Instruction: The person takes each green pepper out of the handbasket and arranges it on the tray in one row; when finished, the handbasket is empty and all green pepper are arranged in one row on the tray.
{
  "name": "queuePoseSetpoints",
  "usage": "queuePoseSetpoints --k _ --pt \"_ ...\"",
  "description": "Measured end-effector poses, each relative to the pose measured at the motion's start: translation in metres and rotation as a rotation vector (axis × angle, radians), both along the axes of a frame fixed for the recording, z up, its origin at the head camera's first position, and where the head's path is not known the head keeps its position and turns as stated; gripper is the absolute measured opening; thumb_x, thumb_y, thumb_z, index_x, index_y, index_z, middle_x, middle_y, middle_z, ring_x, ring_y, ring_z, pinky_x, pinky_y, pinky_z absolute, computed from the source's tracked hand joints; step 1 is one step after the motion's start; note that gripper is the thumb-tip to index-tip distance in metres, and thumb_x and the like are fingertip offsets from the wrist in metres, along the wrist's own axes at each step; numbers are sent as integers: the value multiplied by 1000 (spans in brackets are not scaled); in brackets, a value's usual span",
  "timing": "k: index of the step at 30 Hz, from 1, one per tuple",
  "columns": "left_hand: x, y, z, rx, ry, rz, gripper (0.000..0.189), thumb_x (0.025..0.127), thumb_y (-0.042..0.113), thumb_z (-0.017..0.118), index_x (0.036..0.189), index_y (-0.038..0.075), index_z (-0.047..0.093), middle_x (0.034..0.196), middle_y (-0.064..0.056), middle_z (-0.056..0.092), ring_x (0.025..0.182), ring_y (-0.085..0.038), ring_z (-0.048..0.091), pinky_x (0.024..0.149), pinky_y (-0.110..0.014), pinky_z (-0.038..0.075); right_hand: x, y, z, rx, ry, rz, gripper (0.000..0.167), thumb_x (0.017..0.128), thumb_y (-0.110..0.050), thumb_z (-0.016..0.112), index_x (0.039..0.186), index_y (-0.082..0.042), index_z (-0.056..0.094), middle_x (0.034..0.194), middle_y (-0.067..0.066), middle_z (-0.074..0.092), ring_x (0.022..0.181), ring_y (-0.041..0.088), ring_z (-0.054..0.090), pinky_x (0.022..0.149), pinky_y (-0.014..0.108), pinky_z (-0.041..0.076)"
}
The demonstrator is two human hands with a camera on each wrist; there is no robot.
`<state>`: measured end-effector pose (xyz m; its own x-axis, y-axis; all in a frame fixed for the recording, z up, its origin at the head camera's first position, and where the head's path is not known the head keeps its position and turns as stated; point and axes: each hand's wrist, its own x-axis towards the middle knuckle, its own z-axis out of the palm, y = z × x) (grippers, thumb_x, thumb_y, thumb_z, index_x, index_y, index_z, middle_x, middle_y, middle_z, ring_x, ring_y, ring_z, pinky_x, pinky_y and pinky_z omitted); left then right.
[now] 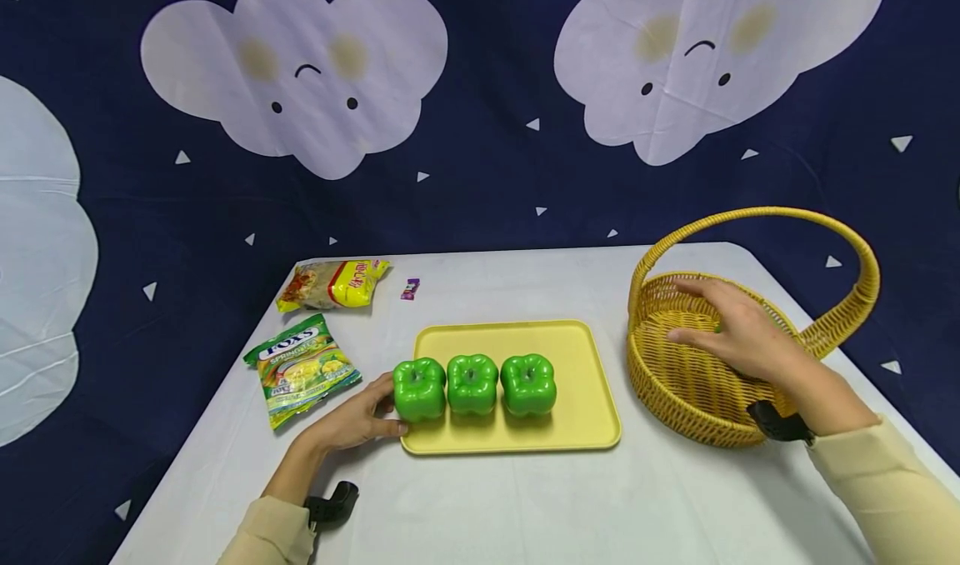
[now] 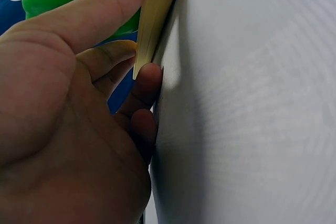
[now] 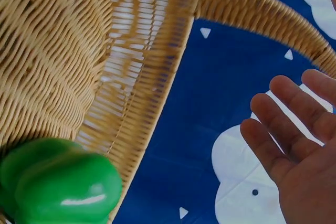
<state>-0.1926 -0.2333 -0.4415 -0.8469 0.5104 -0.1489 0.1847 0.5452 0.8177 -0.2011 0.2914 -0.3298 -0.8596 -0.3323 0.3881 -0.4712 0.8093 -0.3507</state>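
Three green bell peppers (image 1: pixel 472 384) stand in a row on a yellow tray (image 1: pixel 581 390). My left hand (image 1: pixel 356 415) holds the tray's near left corner, beside the leftmost pepper (image 1: pixel 419 390). In the left wrist view the thumb and fingers meet the tray's edge (image 2: pixel 155 24). Over a wicker basket (image 1: pixel 678 390) with a tall handle, my right hand (image 1: pixel 738 332) hovers with fingers extended and nothing in it. Another green bell pepper (image 3: pixel 63 182) lies inside the basket; in the head view the right hand hides most of it.
A green Fox's candy bag (image 1: pixel 303 369) lies left of the tray. Behind it are a yellow food packet (image 1: pixel 333 284) and a small purple wrapped candy (image 1: pixel 409 289). A dark blue cloth with clouds (image 1: pixel 487 190) hangs behind the white table (image 1: pixel 510 507).
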Motion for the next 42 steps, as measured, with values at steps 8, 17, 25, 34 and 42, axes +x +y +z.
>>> queuePoseSetpoints --k 8,17,25,34,42 --pt "-1 1 1 1 8 -10 74 80 26 74 143 12 39 155 -14 22 141 -40 22 113 -57 21 -8 17 -1 72 -3 -37 73 78 -37 75 134 -2 46 129 22 52 117 41 45 91 57 38" --pt "0 1 1 -6 -1 0 73 79 26 74 142 11 40 155 -14 22 138 -38 28 112 -57 24 -12 35 7 86 -94 -98 76 79 -39 74 136 -1 43 134 25 47 123 45 39 94 61 33" --pt "-1 0 1 -29 24 -2 74 79 28 74 142 12 40 154 -14 24 133 -35 33 110 -55 27 -7 52 7 126 -164 -174 81 78 -44 73 138 -1 40 137 26 43 125 47 34 94 66 30" --pt "0 1 1 -16 20 -3 74 79 27 74 142 12 40 154 -14 24 135 -36 32 111 -56 26 -6 70 -4 134 -162 -179 80 80 -42 72 137 2 40 133 30 44 120 51 35 92 67 30" --pt "0 1 0 -10 17 3 73 79 26 74 142 11 40 154 -14 24 136 -37 31 111 -57 26 -6 80 -15 139 -177 -183 82 80 -44 71 137 6 39 132 33 43 118 52 35 89 67 31"
